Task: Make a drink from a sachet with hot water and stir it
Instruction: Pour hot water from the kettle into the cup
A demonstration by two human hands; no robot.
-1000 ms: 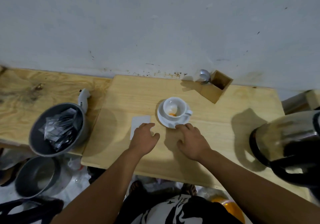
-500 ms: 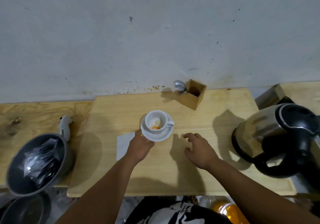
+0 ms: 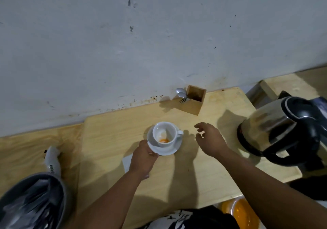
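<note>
A white cup (image 3: 165,131) with orange powder at its bottom stands on a white saucer (image 3: 167,151) in the middle of the wooden board (image 3: 109,133). My left hand (image 3: 142,159) grips the saucer's near-left rim. My right hand (image 3: 209,139) hovers open just right of the cup, fingers spread, holding nothing. A steel kettle (image 3: 281,131) with a black lid and handle stands at the right. A white sachet (image 3: 126,163) lies flat under my left hand, mostly hidden.
A wooden holder (image 3: 195,99) with spoons (image 3: 181,93) stands by the wall. A grey bowl (image 3: 33,202) of sachets sits at the lower left, a white torn wrapper (image 3: 52,159) beside it. An orange object (image 3: 242,212) lies below the board's near edge.
My left hand went from the sachet to the saucer's rim and took hold of it. My right hand lifted off the board and moved right, toward the kettle. The view tilted up.
</note>
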